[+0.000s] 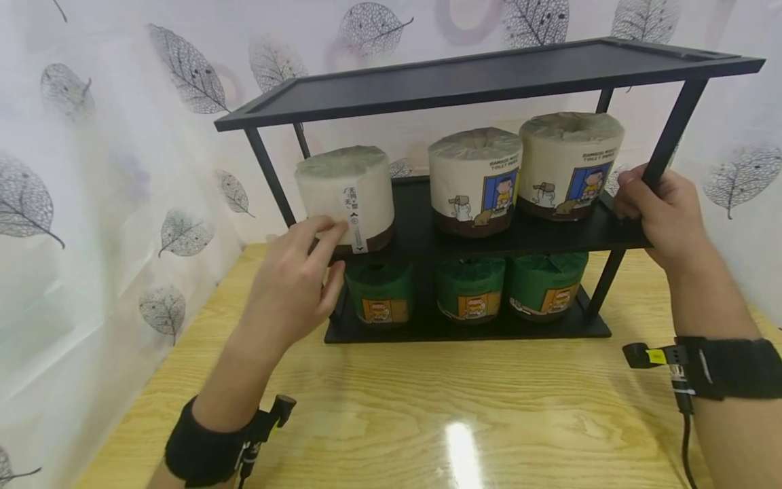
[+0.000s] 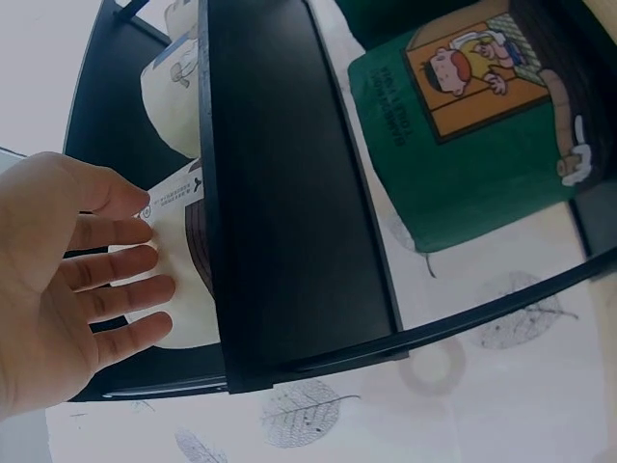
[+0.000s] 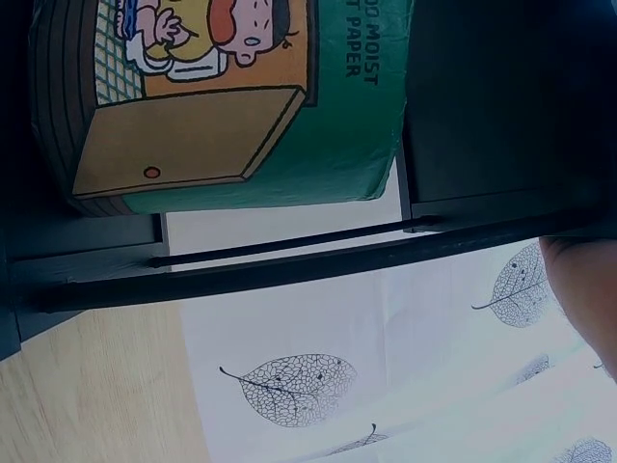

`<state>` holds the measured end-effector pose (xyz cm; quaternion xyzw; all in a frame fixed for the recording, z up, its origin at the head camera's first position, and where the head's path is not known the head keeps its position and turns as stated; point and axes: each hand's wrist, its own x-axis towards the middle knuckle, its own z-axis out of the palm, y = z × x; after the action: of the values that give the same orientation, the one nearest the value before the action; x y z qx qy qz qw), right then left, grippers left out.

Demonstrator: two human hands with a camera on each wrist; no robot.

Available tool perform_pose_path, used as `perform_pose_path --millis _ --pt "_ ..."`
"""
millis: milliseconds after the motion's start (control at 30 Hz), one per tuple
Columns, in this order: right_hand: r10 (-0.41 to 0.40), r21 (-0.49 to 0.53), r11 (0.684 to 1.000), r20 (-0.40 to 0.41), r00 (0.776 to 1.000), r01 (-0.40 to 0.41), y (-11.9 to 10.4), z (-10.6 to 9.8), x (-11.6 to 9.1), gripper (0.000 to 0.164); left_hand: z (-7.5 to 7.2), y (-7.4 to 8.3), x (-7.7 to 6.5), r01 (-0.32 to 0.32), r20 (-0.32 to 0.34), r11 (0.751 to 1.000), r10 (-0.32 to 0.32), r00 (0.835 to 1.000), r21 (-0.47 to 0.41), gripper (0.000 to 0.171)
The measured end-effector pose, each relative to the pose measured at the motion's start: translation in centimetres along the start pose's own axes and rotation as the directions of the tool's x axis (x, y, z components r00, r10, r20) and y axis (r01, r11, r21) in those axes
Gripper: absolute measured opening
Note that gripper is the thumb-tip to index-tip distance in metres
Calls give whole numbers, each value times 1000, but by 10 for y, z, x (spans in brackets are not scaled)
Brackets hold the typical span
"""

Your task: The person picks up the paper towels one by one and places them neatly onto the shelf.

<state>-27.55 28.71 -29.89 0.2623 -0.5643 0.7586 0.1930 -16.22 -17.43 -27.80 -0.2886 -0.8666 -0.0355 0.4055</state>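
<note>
A black shelf rack (image 1: 452,78) has three tiers. On its middle tier stand three cream-wrapped toilet paper rolls: a left one (image 1: 369,200), a middle one (image 1: 452,176) and a right one (image 1: 544,156). My left hand (image 1: 293,275) touches the left cream roll with its fingertips; the left wrist view shows those fingers (image 2: 130,294) spread and nearly straight against the wrapper. At the rack's right end, my right hand (image 1: 672,210) grips the frame by the upright post, partly behind it. Only a bit of that hand (image 3: 586,285) enters the right wrist view.
Green-wrapped toilet paper rolls (image 1: 470,282) stand on the bottom tier. The rack is on a wood-grain table (image 1: 397,401) against a leaf-patterned white sheet (image 1: 122,136). Each wrist wears a black strap (image 1: 736,367) with a camera and cable.
</note>
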Motion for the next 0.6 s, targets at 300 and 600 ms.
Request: perform_pose_path --millis 300,600 --pt "-1 -2 1000 -9 1000 1 -2 -1 1 16 10 -4 2 6 34 999 -7 999 38 49" --pt "10 -19 1000 -11 1000 -11 -3 1 -1 16 20 -3 1 7 83 996 -14 996 88 53"
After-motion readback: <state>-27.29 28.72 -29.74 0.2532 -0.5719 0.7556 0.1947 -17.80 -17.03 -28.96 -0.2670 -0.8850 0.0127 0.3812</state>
